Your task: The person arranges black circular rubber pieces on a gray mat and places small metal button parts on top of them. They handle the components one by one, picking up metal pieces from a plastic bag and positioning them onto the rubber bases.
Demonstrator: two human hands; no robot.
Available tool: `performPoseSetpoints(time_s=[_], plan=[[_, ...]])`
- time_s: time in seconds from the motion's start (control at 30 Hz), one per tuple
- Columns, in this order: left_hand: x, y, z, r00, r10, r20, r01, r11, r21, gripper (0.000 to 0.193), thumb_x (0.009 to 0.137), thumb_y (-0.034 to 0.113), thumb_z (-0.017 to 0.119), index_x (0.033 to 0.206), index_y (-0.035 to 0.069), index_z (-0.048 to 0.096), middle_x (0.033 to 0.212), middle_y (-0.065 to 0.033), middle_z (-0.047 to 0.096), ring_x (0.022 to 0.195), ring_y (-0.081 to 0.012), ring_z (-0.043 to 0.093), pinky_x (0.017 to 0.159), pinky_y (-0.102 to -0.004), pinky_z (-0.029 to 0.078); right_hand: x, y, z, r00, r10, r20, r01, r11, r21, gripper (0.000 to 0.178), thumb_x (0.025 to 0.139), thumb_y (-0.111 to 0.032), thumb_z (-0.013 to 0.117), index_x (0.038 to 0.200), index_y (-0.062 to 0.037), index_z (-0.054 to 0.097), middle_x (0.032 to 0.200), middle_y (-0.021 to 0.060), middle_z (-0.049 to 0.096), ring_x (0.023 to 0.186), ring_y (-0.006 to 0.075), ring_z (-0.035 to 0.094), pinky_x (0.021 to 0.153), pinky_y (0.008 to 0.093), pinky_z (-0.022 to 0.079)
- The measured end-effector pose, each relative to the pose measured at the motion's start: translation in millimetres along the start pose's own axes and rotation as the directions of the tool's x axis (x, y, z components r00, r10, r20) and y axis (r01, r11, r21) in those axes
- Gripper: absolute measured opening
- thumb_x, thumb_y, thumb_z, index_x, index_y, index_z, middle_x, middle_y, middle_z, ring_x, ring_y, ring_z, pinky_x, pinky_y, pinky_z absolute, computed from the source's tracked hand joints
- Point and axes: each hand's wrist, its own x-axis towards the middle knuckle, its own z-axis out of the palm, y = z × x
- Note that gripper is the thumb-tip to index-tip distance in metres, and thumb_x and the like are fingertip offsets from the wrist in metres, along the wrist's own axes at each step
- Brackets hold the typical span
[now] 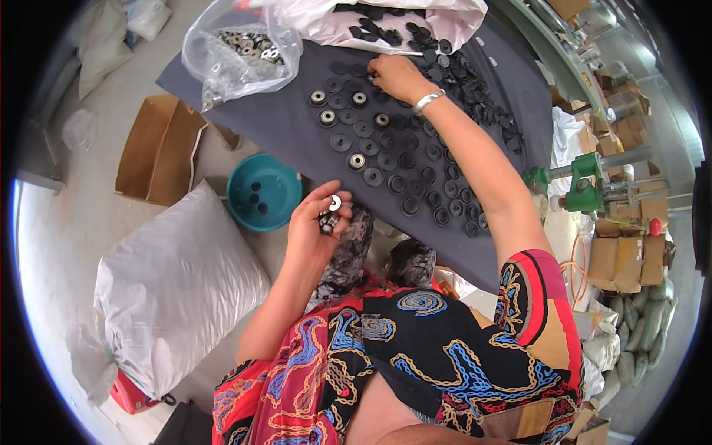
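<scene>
Left hand (315,222) cups metal rings (330,215) as ready stock; right hand (397,78) pinches a black disc (373,75) among rowed discs (400,159) on tabletop (282,133)

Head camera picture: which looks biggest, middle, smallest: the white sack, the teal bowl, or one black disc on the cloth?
1. White sack, though it lies nearer the camera.
2. Teal bowl.
3. Black disc, by far the smallest.

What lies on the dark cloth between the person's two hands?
In the head view, rows of black discs, a few with silver rings, lie between the left hand and right hand.
</scene>
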Motion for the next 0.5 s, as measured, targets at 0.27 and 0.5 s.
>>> performPoseSetpoints(time_s=[0.27, 0.5], plan=[[-4.7, -3.1, 0.1, 1.0, 0.026, 0.01, -0.027, 0.998, 0.065, 0.039, 0.085, -0.002, 0.046, 0.123, -0.005, 0.05, 0.099, -0.0155, 0.061, 0.072, -0.0207, 0.059, 0.047, -0.0259, 0.04, -107.3, -121.1, -38.9, 0.933, -0.336, -0.127, 0.354, 0.796, 0.491, 0.021, 0.076, -0.018, 0.069, 0.092, -0.0036, 0.065, 0.083, 0.0112, 0.057, 0.08, 0.0298, 0.058, 0.071, 0.0386, 0.048], [-12.1, -16.6, 9.0, 0.997, -0.009, 0.073, 0.0, 0.993, 0.121, 0.039, 0.083, 0.001, 0.043, 0.12, -0.006, 0.052, 0.094, -0.0094, 0.061, 0.07, -0.0151, 0.058, 0.048, -0.0264, 0.04, -156.2, -143.2, -27.4, 0.923, -0.371, -0.104, 0.383, 0.854, 0.353, 0.017, 0.071, -0.016, 0.069, 0.08, -0.0053, 0.06, 0.078, 0.0074, 0.051, 0.075, 0.0265, 0.055, 0.067, 0.0357, 0.048]])
